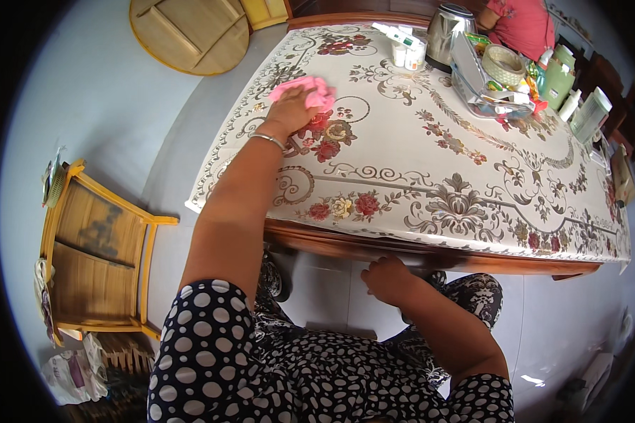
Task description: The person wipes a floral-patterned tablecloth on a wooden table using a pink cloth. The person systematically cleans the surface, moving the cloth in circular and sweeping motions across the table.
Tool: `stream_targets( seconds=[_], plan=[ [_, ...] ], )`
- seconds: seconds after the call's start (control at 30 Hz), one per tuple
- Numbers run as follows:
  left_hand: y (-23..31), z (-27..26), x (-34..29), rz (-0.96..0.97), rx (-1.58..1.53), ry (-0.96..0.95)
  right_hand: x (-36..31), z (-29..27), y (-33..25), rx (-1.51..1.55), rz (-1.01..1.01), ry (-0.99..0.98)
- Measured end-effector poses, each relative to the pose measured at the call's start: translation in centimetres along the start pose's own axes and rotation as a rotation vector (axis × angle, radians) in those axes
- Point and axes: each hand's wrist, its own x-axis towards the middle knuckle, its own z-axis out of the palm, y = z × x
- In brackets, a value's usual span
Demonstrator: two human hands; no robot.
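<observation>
My left arm stretches forward over the table, which is covered by a white tablecloth (pixel 395 151) with grey scrolls and red and cream flowers. At the left part of the table, my left hand (pixel 289 115) presses on a crumpled pink cloth (pixel 316 93), its fingers bent over the near side of the cloth and partly hidden. A silver bangle (pixel 269 140) circles that wrist. Below the table's near wooden edge (pixel 374 244), my right hand (pixel 391 280) hangs in a loose fist in front of my body. Nothing shows in it.
Along the far right stand a steel kettle (pixel 450 35), white bottles (pixel 408 55), a clear basket (pixel 483 99) with a tape roll (pixel 504 65), and green containers (pixel 559 76). Someone in a red top (pixel 522 27) is behind them. At left are a wooden chair (pixel 102 247) and a round board (pixel 190 35).
</observation>
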Motion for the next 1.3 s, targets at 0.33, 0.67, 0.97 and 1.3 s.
stream_targets(
  seconds=[0.33, 0.67, 0.97, 1.3],
  plan=[
    [-10.0, -0.5, -9.9, -0.177, 0.008, 0.203, 0.3, 0.0, 0.3, -0.022, 0.011, -0.068],
    [-5.7, -4.8, -23.5, 0.018, -0.119, 0.269, -1.3, -0.7, -0.6, -0.04, 0.022, -0.039],
    [1.9, -7.6, -25.4, 0.159, -0.389, 0.148, -1.9, 0.3, -1.8, -0.055, 0.008, -0.033],
    [9.0, -3.1, -10.9, 0.511, -0.271, 0.125, 0.4, 1.3, -2.6, -0.046, -0.071, -0.091]
  ],
)
